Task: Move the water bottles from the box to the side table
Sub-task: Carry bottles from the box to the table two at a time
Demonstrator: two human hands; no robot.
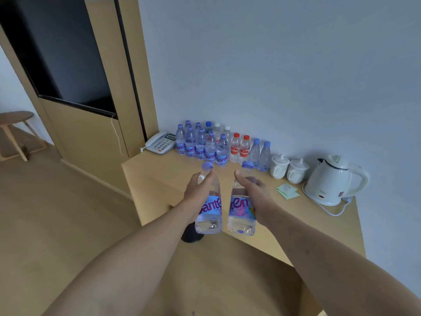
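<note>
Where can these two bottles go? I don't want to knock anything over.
Bare wood on the tan wooden side table in front of the row of plastic water bottles, left of the green paper packets. The back wall edge is crowded.

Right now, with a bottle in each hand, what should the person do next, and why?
Probably carry both forward and stand them on the bare table top before the bottle row: the left hand and right hand each grip a bottle in the air, short of the row.
</note>
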